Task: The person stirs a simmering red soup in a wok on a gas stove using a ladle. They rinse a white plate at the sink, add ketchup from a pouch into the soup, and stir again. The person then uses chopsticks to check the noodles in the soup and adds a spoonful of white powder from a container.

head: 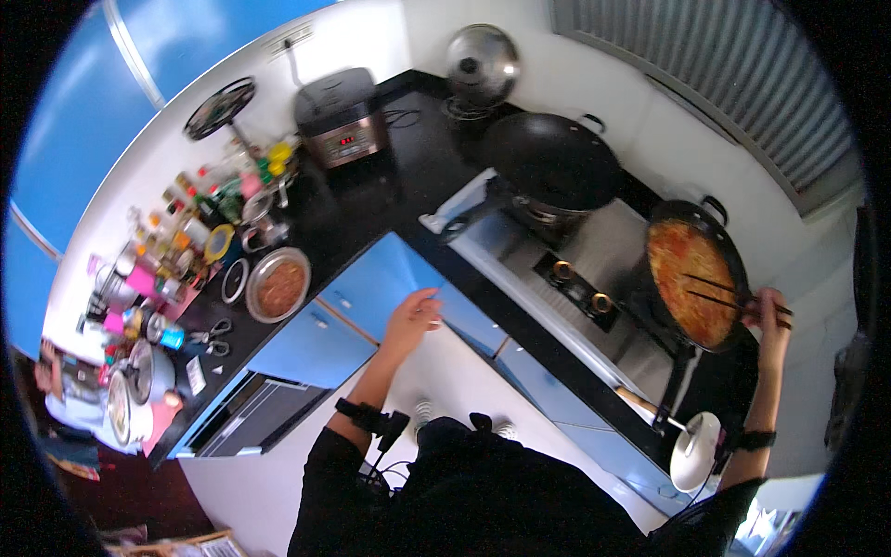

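My right hand (768, 313) grips a pair of dark chopsticks (717, 283). Their tips reach over the reddish-orange soupy food (686, 268) filling a black pan (735, 259) on the right side of the gas stove (651, 348). Whether the tips dip into the food is hard to tell. In front of my body, my left hand (415, 317) hovers with loosely spread fingers and nothing visible in it. It is nearest the blue cabinet fronts (397, 275), apart from the worktop. A large black wok (550, 163) sits on the other burner.
Near my right forearm, a white bowl (703, 438) holds a utensil with a wooden handle (637, 399). A metal lid (480, 66) leans at the corner beside a rice cooker (341, 118). Along the left counter are a bowl of minced meat (278, 287), scissors (214, 338), several bottles (202, 205) and another person (83, 411).
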`<action>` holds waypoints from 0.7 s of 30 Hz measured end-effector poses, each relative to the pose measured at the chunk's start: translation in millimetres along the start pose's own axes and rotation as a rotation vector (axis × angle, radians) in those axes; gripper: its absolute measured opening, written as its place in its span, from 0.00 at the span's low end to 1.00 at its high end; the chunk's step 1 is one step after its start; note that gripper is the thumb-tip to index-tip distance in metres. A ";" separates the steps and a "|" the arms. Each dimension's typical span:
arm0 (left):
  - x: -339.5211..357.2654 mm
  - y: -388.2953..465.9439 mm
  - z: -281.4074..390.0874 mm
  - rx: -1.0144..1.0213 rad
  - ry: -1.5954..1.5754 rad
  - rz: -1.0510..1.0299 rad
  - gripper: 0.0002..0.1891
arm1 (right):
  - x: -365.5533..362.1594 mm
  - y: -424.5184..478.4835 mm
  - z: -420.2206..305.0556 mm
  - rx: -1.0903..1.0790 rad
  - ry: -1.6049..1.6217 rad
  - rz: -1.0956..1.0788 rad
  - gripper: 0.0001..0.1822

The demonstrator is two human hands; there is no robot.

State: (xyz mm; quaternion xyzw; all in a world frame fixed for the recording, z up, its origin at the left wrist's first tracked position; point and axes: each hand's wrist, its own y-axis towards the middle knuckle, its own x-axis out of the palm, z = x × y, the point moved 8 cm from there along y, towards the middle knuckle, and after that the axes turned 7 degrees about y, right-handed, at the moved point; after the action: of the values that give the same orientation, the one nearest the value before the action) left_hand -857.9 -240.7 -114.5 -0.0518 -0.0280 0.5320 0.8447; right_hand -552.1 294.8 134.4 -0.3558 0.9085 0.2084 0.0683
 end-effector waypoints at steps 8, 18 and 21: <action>-284.5 -103.1 -43.0 -0.259 -0.358 0.968 0.15 | -1.4 6.7 34.1 0.046 -0.101 0.131 0.12; -371.2 -66.6 -96.0 -0.211 -0.480 0.587 0.21 | 79.8 -58.3 -47.4 -0.013 -0.153 0.425 0.14; -392.0 -61.6 -106.5 -0.102 -0.185 0.570 0.23 | 72.7 -63.2 -47.6 -0.033 -0.095 0.441 0.11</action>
State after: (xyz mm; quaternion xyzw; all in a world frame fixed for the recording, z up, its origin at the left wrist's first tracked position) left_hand -961.4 -626.8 -210.0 -0.0511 -0.1157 0.7480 0.6515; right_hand -561.9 187.8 136.8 -0.1394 0.9565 0.2495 0.0582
